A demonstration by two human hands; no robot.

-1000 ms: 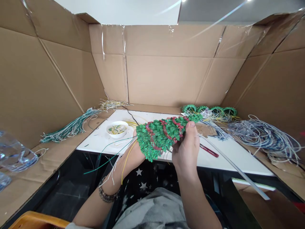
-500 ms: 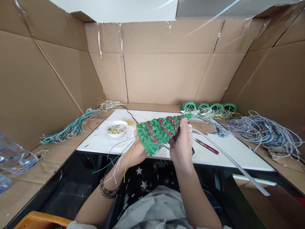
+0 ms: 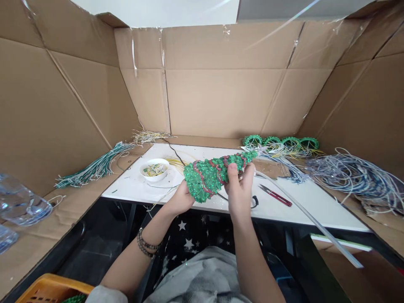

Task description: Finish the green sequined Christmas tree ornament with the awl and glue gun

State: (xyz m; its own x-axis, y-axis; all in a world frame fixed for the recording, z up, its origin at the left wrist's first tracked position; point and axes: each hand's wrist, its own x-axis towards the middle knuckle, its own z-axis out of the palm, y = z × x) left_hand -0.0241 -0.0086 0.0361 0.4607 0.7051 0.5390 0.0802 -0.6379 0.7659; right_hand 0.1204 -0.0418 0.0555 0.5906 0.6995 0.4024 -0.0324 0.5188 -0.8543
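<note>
A glittery green Christmas tree ornament with red garland bands lies sideways in the air above the table's front edge, its tip to the right. My left hand grips its wide base from the left, the fingers partly hidden behind it. My right hand is closed around the upper part, thumb on the near face. A pale star shows just beyond the tip. Thin wires trail down beside my left hand.
A white bowl with wire scraps stands left on the white table. Red-handled pliers and a clear stick lie right. Green rings, wire bundles and cardboard walls surround the table. An orange basket is lower left.
The tree has turned slightly, showing more of its front. Its wires, which hung over my left wrist, now mostly sit behind it. My right thumb has shifted left onto the tree's face.
</note>
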